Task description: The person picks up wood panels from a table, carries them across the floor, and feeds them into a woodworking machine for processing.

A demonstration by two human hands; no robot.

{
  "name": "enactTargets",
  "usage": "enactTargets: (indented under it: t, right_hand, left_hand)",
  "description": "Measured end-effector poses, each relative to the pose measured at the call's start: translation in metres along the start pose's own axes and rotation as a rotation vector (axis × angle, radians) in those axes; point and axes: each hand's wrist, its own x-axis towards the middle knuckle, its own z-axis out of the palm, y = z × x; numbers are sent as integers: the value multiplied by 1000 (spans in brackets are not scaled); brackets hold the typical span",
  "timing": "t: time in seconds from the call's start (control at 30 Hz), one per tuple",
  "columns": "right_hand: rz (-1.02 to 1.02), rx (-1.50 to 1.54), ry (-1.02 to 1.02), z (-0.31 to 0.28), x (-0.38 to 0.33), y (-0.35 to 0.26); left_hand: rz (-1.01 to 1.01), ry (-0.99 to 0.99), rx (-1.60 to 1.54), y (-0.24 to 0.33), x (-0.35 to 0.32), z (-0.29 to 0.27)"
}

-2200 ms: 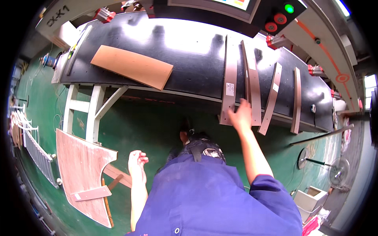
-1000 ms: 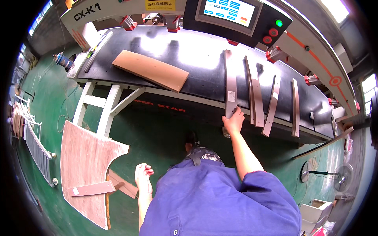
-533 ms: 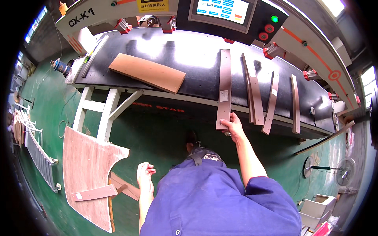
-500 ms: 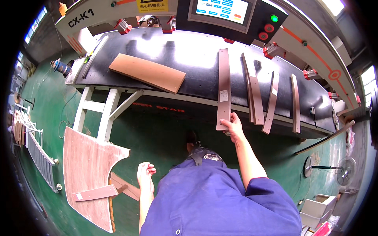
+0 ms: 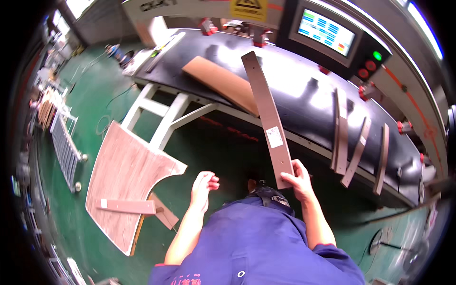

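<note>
My right hand (image 5: 301,181) grips the near end of a long, flat brown wooden strip (image 5: 267,110), thumb on its upper face. The strip carries a white label and small holes; its far end reaches up over the black machine table. My left hand (image 5: 204,187) is raised, its fingers curled in, with nothing seen in them. Left of it stands a wood-grain panel (image 5: 124,175) with a curved cutout, and a short brown strip (image 5: 126,206) lies on top. On the machine table rests a wide brown board (image 5: 221,83), partly hidden behind the held strip.
Several narrow strips, among them a brown one (image 5: 356,152), lie at the right of the black table (image 5: 289,76). A control screen (image 5: 325,31) hangs above. White table legs (image 5: 171,118) stand on the green floor (image 5: 111,90). A grey roller rack (image 5: 65,147) is far left.
My right hand has lifted the strip off the table and tilted its far end leftward. My left hand has risen a little. The view has turned to the left.
</note>
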Motion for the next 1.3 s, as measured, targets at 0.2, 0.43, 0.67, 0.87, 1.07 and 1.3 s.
enactTargets:
  t: [0.2, 0.43, 0.67, 0.87, 1.07, 1.3]
  right_hand:
    - [190, 81, -410, -7, -2, -13]
    - [356, -147, -629, -18, -2, -13]
    - [336, -303, -547, -27, 19, 13]
    - [225, -164, -375, -25, 32, 22]
    - [165, -153, -433, -25, 27, 10]
    - [184, 112, -526, -52, 31, 23]
  left_hand:
    - [224, 41, -97, 72, 23, -8]
    - [824, 84, -178, 185, 2, -35]
    - [905, 142, -86, 177, -38, -48]
    - [941, 177, -130, 165, -54, -40]
    - [868, 452, -332, 134, -25, -79]
    - [544, 583, -318, 78, -9, -118]
